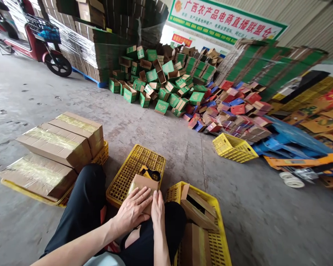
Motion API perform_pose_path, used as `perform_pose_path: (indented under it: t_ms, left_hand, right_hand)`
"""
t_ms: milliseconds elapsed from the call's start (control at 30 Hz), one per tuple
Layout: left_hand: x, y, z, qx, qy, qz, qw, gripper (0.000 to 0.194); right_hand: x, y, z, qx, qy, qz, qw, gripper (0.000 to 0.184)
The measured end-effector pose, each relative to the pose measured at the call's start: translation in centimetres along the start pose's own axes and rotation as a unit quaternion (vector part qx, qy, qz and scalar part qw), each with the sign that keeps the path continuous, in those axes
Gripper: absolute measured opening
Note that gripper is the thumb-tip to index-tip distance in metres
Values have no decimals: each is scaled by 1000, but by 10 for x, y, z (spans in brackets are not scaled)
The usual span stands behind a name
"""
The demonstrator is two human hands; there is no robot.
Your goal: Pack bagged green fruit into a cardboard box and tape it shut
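Observation:
A small brown cardboard box [142, 183] rests on my knee over an upturned yellow crate [129, 170]. My left hand [133, 211] lies flat on top of the box, fingers spread. My right hand [157, 209] presses against the box's right side, fingers stretched out together. A yellow and black tape dispenser [150, 173] sits on the crate just behind the box.
Taped brown cartons [58, 142] are stacked on a yellow crate at my left. A yellow crate [216, 236] with folded cardboard stands at my right. Heaps of green boxes [161, 83] and red boxes [233, 109], another yellow crate [233, 147], tape rolls [291, 179], a scooter [30, 40].

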State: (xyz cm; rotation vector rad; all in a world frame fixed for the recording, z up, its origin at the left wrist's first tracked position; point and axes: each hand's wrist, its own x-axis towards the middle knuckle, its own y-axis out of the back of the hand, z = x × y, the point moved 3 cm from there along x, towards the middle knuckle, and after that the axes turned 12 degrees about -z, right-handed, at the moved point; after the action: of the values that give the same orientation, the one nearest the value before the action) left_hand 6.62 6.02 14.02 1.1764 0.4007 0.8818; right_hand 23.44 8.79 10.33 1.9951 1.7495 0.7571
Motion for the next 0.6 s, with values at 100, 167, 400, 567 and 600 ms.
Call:
perform_pose_path:
  t_ms: [100,167,400,567,600]
  left_hand:
    - [-3,-2,-3,-16,-5,6,1000,72]
    - [-5,-2,-6,-22,-5,6,1000,74]
    - [-20,10,-23,-28,27,11,999,88]
    - [-39,2,-30,-61,65,44,995,93]
    - [-45,-6,-31,-81,77,50,993,93]
  right_hand:
    - [10,-6,2,-10,37,-22,999,61]
    - [12,-6,-2,-11,57,-34,998,59]
    - [19,1,-12,2,53,-17,998,66]
    - [22,8,-3,-35,70,22,997,58]
    - [22,9,0,-45,82,19,995,58]
